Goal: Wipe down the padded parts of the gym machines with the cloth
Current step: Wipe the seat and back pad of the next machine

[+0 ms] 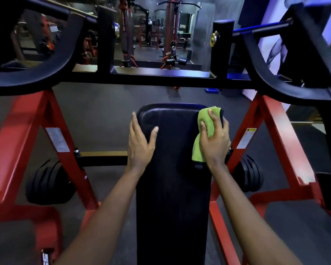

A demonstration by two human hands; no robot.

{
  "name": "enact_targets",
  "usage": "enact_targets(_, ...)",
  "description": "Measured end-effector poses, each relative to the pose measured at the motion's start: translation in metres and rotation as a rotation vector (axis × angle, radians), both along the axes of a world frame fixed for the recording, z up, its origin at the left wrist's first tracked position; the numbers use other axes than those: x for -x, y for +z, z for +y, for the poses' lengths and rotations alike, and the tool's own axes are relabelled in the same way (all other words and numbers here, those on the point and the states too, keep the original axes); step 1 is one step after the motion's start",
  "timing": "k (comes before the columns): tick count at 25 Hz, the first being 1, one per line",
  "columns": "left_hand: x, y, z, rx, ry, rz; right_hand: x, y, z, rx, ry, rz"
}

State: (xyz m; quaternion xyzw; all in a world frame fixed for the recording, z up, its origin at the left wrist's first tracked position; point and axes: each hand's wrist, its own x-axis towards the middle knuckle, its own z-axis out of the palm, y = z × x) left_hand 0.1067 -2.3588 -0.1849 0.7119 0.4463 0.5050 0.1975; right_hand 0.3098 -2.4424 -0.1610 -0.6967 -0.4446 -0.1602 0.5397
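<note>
Green cloth (204,131) pressed against right edge of black padded surface (172,169) under right hand (214,140), fingers (214,119) spread flat; left hand (139,140) resting open on left edge, gripping nothing.

Open floor (103,119) flanks the black pad (172,178) before us; red frame legs (17,140) hem both gaps. Beyond the pad's far end a black crossbar (161,79) crosses our reach; weight plates (48,184) crowd the legs.

left hand (139,142) flat, right hand (214,144) spread
</note>
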Motion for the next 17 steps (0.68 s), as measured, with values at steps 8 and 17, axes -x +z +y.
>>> enact_targets(8, 0.034, -0.056, -0.033, 0.240, -0.238, -0.039, 0.029, 0.052, 0.039, 0.152, 0.122, -0.481)
enact_targets(17, 0.043, -0.107, -0.056, 0.191, -0.213, 0.063, 0.074, 0.062, 0.065, 0.246, 0.302, -0.770)
